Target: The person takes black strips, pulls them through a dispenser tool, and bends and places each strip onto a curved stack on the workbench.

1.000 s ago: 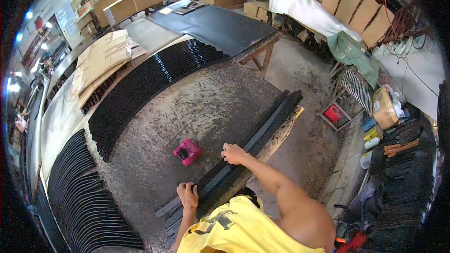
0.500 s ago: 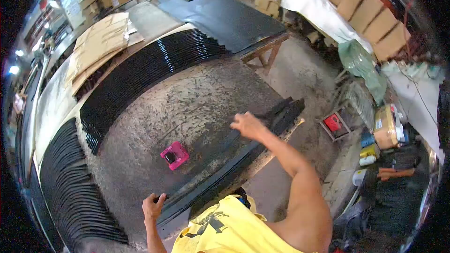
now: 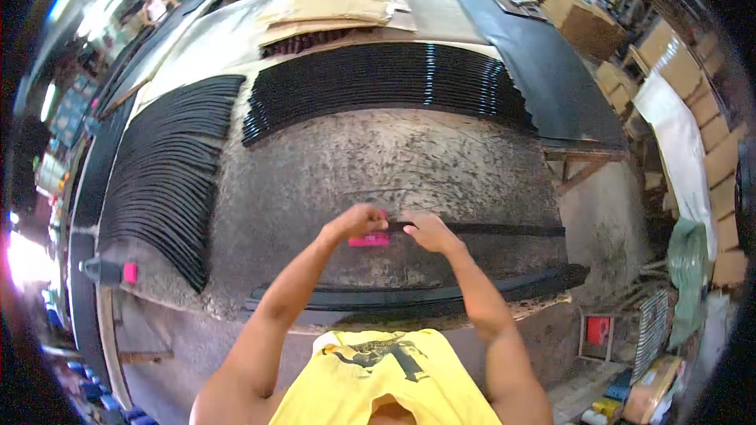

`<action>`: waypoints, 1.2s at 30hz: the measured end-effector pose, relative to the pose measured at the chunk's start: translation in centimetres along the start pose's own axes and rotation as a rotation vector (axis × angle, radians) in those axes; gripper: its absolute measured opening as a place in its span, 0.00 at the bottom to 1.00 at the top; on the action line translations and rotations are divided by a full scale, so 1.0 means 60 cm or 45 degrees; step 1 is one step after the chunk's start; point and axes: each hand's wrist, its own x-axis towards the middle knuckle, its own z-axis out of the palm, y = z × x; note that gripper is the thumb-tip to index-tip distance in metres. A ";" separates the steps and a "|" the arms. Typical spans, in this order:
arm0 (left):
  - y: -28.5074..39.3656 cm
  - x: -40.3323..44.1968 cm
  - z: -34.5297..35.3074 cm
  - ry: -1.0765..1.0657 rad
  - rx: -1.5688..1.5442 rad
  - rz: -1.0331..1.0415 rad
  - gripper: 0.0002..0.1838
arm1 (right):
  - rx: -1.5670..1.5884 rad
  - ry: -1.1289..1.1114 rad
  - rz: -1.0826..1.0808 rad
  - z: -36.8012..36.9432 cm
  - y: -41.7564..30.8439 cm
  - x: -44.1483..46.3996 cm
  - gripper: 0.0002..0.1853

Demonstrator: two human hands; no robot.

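Left hand [image 3: 361, 222] curled, grip unclear; right hand [image 3: 432, 234] seemingly pinches black strip [image 3: 512, 230]. Strip handling underway, apparently; next move likely needs steady support.

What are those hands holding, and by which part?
A black strip, near its left end, in the right hand; the left hand seems to pinch the tip.

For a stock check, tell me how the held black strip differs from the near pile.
The held strip is at the left hand and right hand; the near pile touches neither. The held strip makes a narrow band; the near pile looks thicker and layered. Both are dark and run sideways.
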 end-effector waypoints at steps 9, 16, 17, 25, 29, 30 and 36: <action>-0.088 0.022 -0.020 -0.011 0.464 0.021 0.11 | -0.651 0.473 -0.194 0.090 -0.055 0.036 0.22; -0.119 -0.029 0.039 0.418 0.265 0.189 0.07 | -0.817 0.549 -0.229 0.115 -0.062 0.030 0.22; -0.129 -0.033 0.040 0.402 0.282 0.179 0.07 | -0.770 0.494 -0.223 0.118 -0.069 0.031 0.25; -0.259 -0.178 -0.038 0.385 0.512 -0.098 0.09 | -0.759 0.555 -0.292 0.176 -0.067 0.069 0.27; -0.245 -0.246 -0.088 0.414 0.978 -0.139 0.11 | -0.696 0.534 -0.289 0.174 -0.066 0.072 0.28; -0.228 -0.233 -0.075 0.415 0.968 -0.089 0.12 | -0.687 0.538 -0.282 0.178 -0.065 0.071 0.28; -0.148 -0.077 0.055 0.557 0.878 0.233 0.11 | -0.683 0.550 -0.265 0.177 -0.069 0.079 0.30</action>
